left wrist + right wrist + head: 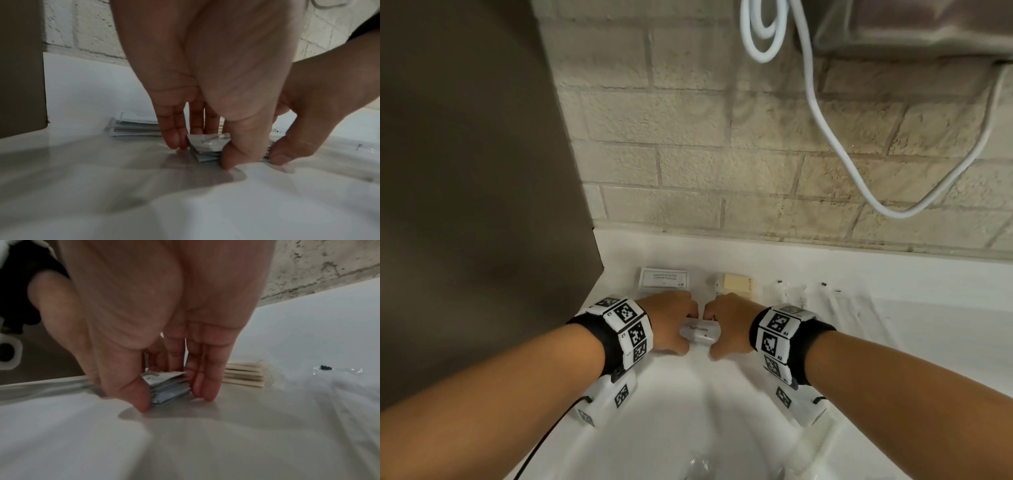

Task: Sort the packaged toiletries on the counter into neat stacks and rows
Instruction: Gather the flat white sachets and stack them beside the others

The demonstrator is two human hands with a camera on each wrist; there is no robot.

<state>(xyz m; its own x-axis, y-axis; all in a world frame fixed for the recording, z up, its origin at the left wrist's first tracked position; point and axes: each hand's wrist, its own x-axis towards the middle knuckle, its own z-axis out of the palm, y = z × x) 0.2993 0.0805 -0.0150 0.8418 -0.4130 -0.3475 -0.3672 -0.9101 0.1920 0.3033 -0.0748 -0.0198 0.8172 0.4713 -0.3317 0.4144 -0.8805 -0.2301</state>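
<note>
A small stack of flat white foil-like toothpaste sachets (699, 331) sits on the glossy white counter (893, 308), just behind the rim of the white basin (688, 411). The top sachet reads "Toothpaste"; the wrist views show several thin layers with crimped edges, too blurred to count. The left hand (671, 323) and the right hand (731, 325) close on the stack from either side, each grip narrow and holding it: the left thumb (232, 155) and fingers (174, 139) bracket its left end, the right thumb (135, 395) and fingers (202, 386) its right end, fingertips touching the counter.

Toward the back edge of the counter, a stack of flat white paper shampoo packets (664, 279) with a printed black frame lies behind the left hand. Beside it, behind the right hand, lies a stack of cream-coloured flat bars in clear wrap (738, 286); about four layers show in the right wrist view. Farther right lie clear plastic sleeves with small black tips (825, 294), their number unclear.

Behind the counter rises a rough beige brick wall (722, 154) with a white cord (822, 113) hanging against it.
</note>
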